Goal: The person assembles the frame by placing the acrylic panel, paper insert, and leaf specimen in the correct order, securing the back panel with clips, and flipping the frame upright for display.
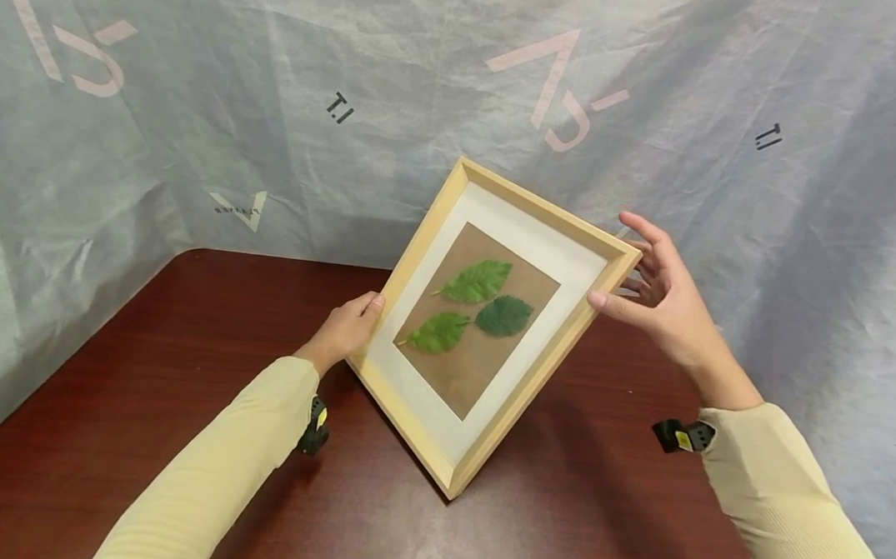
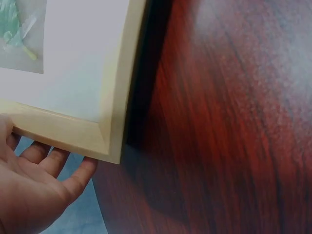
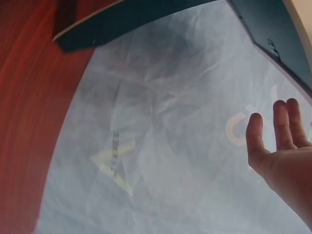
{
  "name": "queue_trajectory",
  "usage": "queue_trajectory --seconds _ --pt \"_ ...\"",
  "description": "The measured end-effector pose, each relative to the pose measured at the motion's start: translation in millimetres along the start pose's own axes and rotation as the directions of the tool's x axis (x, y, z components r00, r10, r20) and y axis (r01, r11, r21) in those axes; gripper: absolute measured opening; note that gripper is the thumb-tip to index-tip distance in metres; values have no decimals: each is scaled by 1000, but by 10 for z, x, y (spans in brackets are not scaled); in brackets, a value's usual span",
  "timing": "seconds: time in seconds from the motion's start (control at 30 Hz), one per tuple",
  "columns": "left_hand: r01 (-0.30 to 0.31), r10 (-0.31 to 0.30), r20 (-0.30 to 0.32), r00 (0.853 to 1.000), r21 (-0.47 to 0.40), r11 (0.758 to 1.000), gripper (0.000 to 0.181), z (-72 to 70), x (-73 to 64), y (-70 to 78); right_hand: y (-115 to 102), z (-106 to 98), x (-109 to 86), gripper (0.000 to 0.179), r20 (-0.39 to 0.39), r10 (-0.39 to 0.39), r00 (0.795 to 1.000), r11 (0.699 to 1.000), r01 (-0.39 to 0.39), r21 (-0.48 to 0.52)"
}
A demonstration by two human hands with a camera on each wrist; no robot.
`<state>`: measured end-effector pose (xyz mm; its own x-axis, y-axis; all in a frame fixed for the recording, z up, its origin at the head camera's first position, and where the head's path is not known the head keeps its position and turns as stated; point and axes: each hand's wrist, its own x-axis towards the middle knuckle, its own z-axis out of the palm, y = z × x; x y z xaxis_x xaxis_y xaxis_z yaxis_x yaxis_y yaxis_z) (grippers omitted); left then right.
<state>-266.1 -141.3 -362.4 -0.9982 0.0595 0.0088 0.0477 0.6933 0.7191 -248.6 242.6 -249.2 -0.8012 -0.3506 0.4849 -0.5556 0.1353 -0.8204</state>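
Observation:
A light wood picture frame (image 1: 478, 448) stands tilted on one corner, its front towards me. Inside it, a white mat surrounds a brown panel with three green leaves (image 1: 478, 281). My left hand (image 1: 344, 329) grips the frame's left side, thumb on the front; in the left wrist view its fingers (image 2: 78, 178) curl behind the edge. At the upper right corner, my right hand (image 1: 668, 302) has its thumb against the frame's side and its other fingers spread loosely. The right wrist view shows these fingers (image 3: 282, 124) fairly straight, beside the frame's dark back (image 3: 265, 29).
The dark red wood-grain table (image 1: 151, 367) lies under the frame. Behind it hangs a wrinkled grey cloth (image 1: 315, 57) printed with letters, reaching round both sides. Black wrist cameras (image 1: 685, 437) sit at both cuffs.

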Motion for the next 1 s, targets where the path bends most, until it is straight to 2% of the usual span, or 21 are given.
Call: queue_trajectory --seconds 0.1,0.23,0.37,0.5,0.67,0.8,1.0 --pt "-9 9 -3 1000 13 1000 53 -17 -6 -4 0 -18 -42 84 9 -27 1000 999 28 -29" --pt "-8 8 7 1000 18 1000 52 -54 -28 -24 -10 -15 -28 73 -4 -7 1000 996 6 -88" --pt "-13 13 55 998 3 1000 52 -99 -67 -47 15 -33 26 69 -4 -9 1000 986 8 -169" --pt "-24 25 117 993 -15 1000 53 -137 -108 -86 79 -80 97 70 1 -24 1000 978 24 -207" --pt "-17 24 169 985 -44 999 54 -181 -167 -150 139 -113 213 69 7 58 998 976 -55 -213" --pt "2 24 207 978 -125 992 52 -205 -207 -191 176 -124 311 69 -5 95 995 960 -93 -264" --pt "-4 49 247 968 -178 984 50 -244 -238 -242 239 -90 352 78 -97 157 983 925 -181 -333"
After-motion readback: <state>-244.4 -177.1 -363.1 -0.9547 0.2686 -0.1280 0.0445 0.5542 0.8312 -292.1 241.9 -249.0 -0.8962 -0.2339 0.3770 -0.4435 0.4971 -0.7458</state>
